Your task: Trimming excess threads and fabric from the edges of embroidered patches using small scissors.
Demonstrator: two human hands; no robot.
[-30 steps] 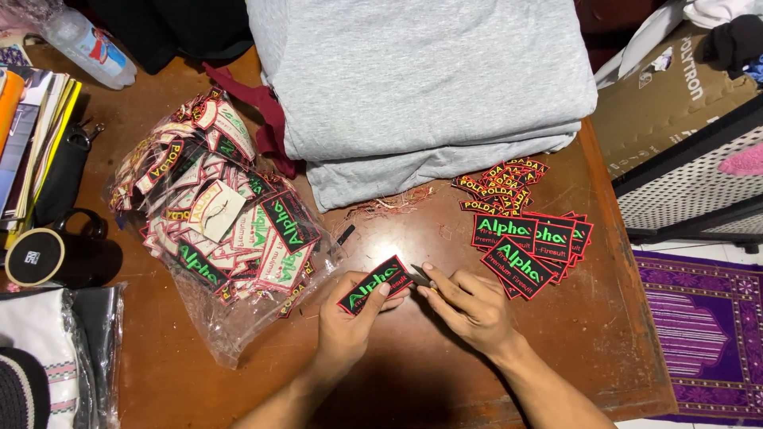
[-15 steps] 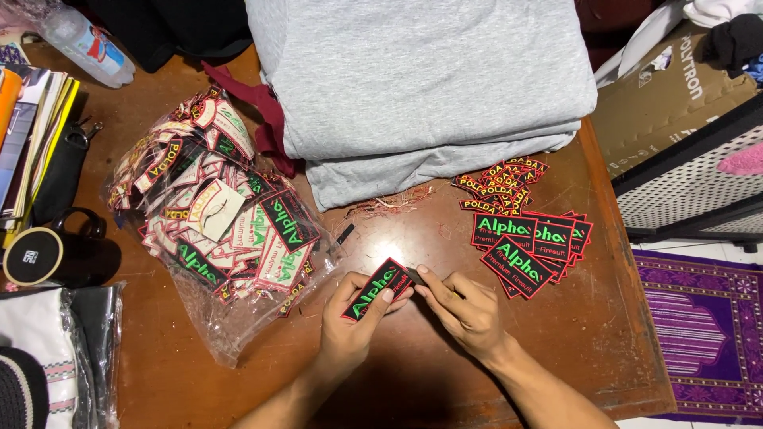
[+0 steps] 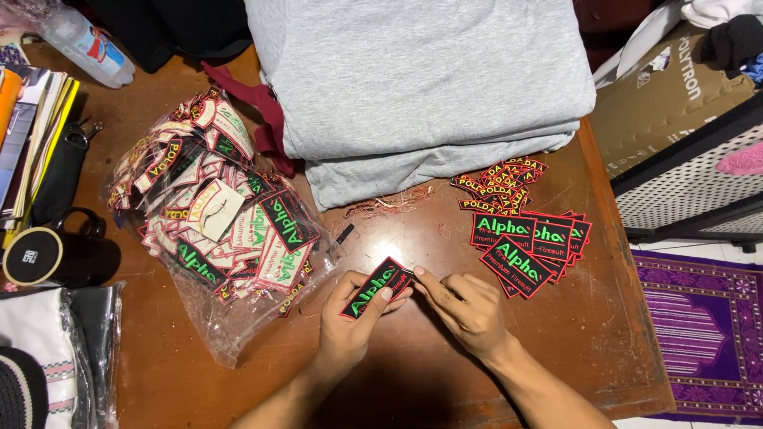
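Note:
My left hand (image 3: pixel 347 330) holds a black embroidered patch (image 3: pixel 375 287) with green lettering and a red border, tilted over the brown table (image 3: pixel 238 381). My right hand (image 3: pixel 469 310) pinches the patch's upper right corner with thumb and forefinger. A small pile of matching black patches (image 3: pixel 524 246) lies just right of my hands. Smaller black patches with yellow lettering (image 3: pixel 499 184) lie beyond them.
A clear plastic bag full of patches (image 3: pixel 218 226) sits at left. Folded grey cloth (image 3: pixel 421 87) covers the far side, with loose red threads (image 3: pixel 385 205) beside it. A black mug (image 3: pixel 44 256), books, a plastic bottle (image 3: pixel 83 44) and a cardboard box (image 3: pixel 675 87) stand around.
Both hands have drawn slightly closer together on the patch; my right fingers now pinch its corner. The piles and bag have not moved.

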